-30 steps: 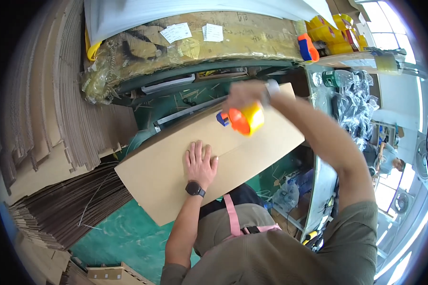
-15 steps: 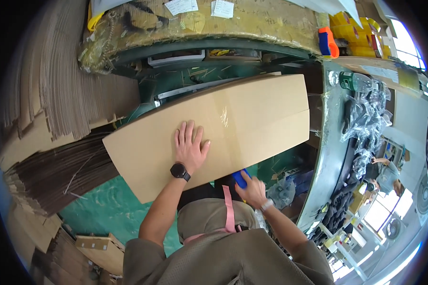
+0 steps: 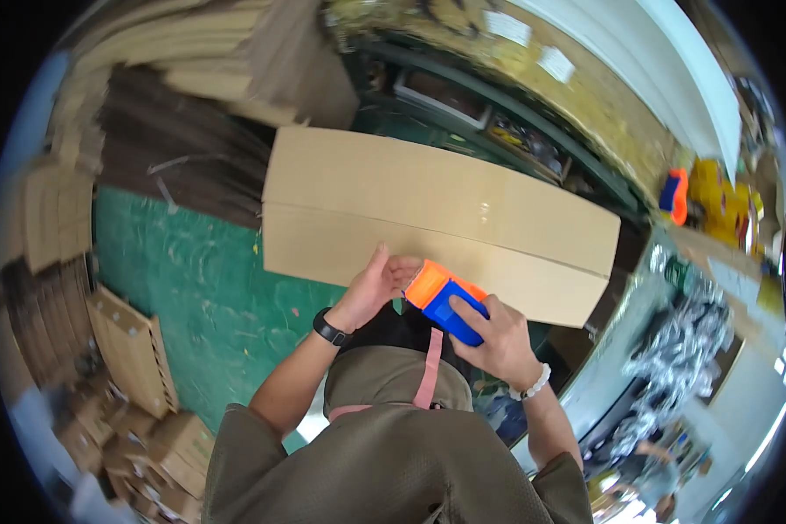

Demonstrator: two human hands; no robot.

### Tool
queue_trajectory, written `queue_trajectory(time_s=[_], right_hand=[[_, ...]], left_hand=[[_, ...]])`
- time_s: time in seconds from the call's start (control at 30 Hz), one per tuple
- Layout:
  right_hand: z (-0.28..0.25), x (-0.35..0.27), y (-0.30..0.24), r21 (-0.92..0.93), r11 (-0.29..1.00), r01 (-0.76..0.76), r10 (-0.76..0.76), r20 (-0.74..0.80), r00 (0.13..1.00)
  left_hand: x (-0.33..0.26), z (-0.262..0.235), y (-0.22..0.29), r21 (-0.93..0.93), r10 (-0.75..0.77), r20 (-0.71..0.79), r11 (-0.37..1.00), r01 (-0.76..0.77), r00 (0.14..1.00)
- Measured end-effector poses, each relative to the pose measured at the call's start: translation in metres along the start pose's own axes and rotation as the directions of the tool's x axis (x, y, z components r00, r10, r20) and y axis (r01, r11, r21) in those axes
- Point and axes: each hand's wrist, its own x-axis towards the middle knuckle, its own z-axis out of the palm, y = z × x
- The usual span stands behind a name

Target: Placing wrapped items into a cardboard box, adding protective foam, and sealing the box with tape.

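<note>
A long brown cardboard carton (image 3: 358, 188) lies across in front of me, a seam running lengthwise along it and a shiny strip of clear tape over its right half. My right hand (image 3: 500, 336) grips a blue and orange tape dispenser (image 3: 450, 306) just above the carton's near edge. Beside the orange end of the dispenser is my left hand (image 3: 377, 286), thumb raised and fingers apart. Its fingertips lie close to that end; whether they touch it or a tape end I cannot tell.
Stacked flat cardboard (image 3: 175, 131) stands at the left. A workbench (image 3: 603, 105) with a second blue and orange dispenser (image 3: 674, 196) and yellow tape rolls (image 3: 725, 205) runs along the back right. Crumpled clear plastic (image 3: 681, 341) lies at right. Boxes (image 3: 170, 445) sit lower left on the green floor (image 3: 183, 288).
My left hand has left the carton's top and come to the dispenser. My right hand has raised the dispenser from the near edge. The view has turned, and the carton now slants down to the right.
</note>
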Motion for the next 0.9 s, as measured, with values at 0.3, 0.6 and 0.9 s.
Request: queue_trajectory(time_s=[0.3,0.6,0.9], right_hand=[[0.045,0.109,-0.031,-0.043,0.901,0.431,-0.422,0.133,0.897],[0.137,0.238,-0.095,-0.228,0.92,0.32,-0.224,0.366,0.903],[0.159,0.267,-0.089,-0.304,0.906,0.296,-0.13,0.466,0.875]], left_hand=[[-0.04,-0.063,0.035,-0.487,0.318,0.062,0.837,-0.249,0.946],[0.032,-0.283,0.109,0.21,0.429,-0.527,0.902,-0.376,0.733],[0.088,-0.263,0.074,0.666,0.481,-0.746,0.561,0.492,0.461]])
